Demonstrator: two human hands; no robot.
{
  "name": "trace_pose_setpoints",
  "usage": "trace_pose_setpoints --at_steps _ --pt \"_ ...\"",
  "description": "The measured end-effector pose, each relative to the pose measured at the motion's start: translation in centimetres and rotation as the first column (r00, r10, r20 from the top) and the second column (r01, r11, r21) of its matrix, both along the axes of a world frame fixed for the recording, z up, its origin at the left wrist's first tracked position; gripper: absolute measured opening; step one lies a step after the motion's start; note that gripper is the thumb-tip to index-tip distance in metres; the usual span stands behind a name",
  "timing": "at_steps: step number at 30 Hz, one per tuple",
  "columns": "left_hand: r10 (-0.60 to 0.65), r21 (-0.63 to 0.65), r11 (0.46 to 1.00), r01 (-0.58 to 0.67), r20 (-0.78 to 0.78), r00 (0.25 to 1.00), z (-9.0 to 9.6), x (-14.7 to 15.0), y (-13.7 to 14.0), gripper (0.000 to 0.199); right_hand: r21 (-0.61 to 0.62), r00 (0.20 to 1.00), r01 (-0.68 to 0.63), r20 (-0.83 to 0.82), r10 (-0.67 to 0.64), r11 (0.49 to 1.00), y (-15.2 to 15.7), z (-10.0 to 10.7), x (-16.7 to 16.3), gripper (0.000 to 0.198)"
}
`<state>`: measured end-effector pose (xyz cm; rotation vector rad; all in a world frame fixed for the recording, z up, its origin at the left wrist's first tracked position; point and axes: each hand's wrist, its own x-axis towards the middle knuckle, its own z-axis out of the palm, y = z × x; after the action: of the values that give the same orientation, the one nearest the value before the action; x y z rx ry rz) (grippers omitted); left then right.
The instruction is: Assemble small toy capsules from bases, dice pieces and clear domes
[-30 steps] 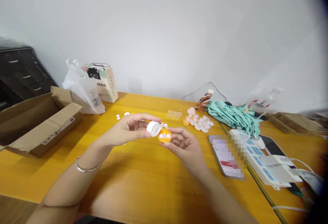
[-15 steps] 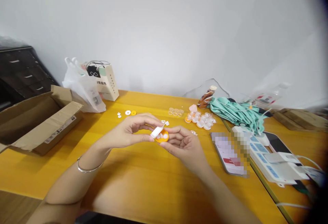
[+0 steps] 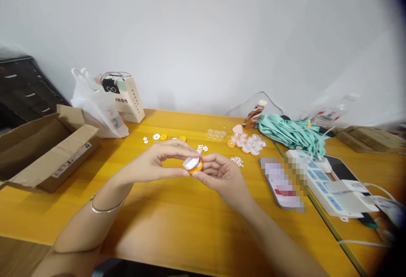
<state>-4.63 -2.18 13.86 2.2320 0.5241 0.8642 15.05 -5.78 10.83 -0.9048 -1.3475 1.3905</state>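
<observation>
My left hand (image 3: 155,165) pinches a white round lid-like piece (image 3: 189,163) between thumb and fingers. An orange round shallow case (image 3: 199,168) is gripped by my right hand (image 3: 222,177). The white piece overlaps the case's left side at a tilt; the case's inside is mostly covered, with a little white showing at the gap. Beyond my hands lie small white lattice pieces (image 3: 202,148), and more white lattice pieces (image 3: 236,161) lie behind my right hand. A white disc (image 3: 156,136) and a yellow disc (image 3: 163,137) lie beyond my left hand.
Clear round cups (image 3: 216,134) and a pile of clear-topped round pieces (image 3: 252,145) lie farther back, near a brown bottle (image 3: 254,115). On the right are a phone (image 3: 281,184), a power strip (image 3: 333,188) and green fabric (image 3: 288,133). An open cardboard box (image 3: 71,160) stands left.
The white piece has come down and turned from steeply tilted to flatter over the orange case, covering more of its inside. Both hands have shifted slightly left in view.
</observation>
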Motion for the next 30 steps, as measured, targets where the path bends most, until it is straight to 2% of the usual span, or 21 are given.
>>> trace_pose_setpoints --at_steps 6,11,22,30 --pt "0.067 0.065 0.996 -0.063 -0.059 0.996 0.2 0.1 -0.4 0.032 -0.036 1.000 0.020 -0.008 -0.020 0.999 0.2 -0.3 -0.2 0.029" --pt "0.099 0.146 0.986 -0.083 -0.104 0.990 0.2 0.0 -0.5 0.039 -0.084 1.000 -0.004 -0.030 0.001 0.996 0.4 -0.4 -0.4 0.029" --pt "0.013 0.101 0.995 0.004 -0.172 0.985 0.2 -0.4 -0.2 0.033 -0.082 1.000 -0.008 -0.008 0.008 0.997 0.3 -1.0 -0.5 0.025" --pt "0.107 0.165 0.984 -0.071 -0.220 0.970 -0.2 -0.2 -0.6 0.023 -0.081 0.999 0.043 -0.003 -0.043 0.996 0.0 -1.5 -1.1 0.023"
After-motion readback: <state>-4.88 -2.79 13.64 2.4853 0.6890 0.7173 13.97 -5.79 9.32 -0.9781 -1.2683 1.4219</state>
